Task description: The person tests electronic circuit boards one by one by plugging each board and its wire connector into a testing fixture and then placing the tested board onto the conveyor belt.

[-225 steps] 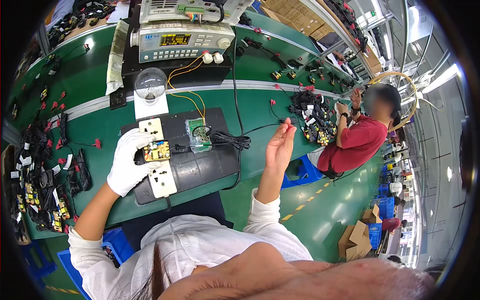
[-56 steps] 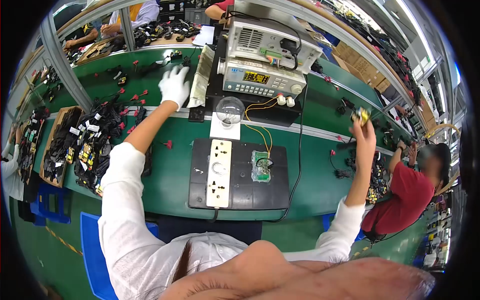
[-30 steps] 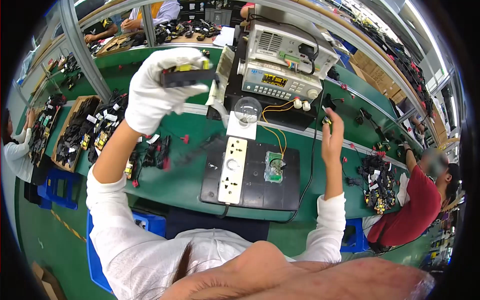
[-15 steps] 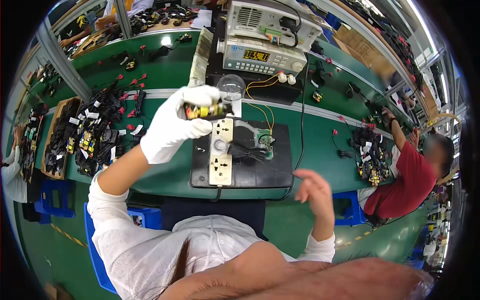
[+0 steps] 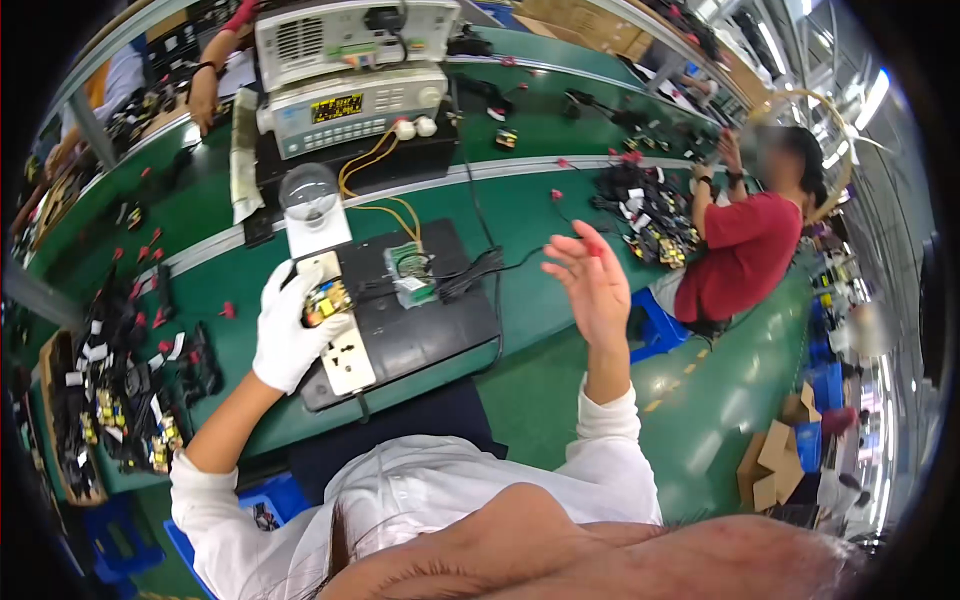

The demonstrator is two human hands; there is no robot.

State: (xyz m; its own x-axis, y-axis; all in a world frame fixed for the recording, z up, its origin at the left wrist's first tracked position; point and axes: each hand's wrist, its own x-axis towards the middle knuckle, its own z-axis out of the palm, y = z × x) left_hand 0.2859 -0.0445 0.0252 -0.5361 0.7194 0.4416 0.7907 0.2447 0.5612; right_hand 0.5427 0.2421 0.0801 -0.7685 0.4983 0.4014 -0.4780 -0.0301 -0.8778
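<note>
My left hand (image 5: 285, 330), in a white glove, grips a small circuit board (image 5: 328, 300) with yellow and black parts. It holds the board at the white power strip (image 5: 347, 362), whose sockets are partly covered by the glove; whether the board is plugged in I cannot tell. My bare right hand (image 5: 598, 290) is raised to the right of the black plate. A small red-capped plug (image 5: 593, 244) shows at its fingers, and a thin black cable runs toward it from the bundle (image 5: 478, 275). A green circuit board (image 5: 410, 275) lies on the black plate (image 5: 440, 335).
A power meter (image 5: 355, 108) with lit digits stands behind, beside a clear glass bulb (image 5: 310, 195). Piles of cabled boards (image 5: 130, 400) lie at the left. At the right a person in a red shirt (image 5: 745, 240) sits by another pile (image 5: 655, 215).
My left hand has lowered the circuit board onto the power strip. My right hand has lifted, palm turned up. The view has swung to the right, and a co-worker's arm now reaches in at the back.
</note>
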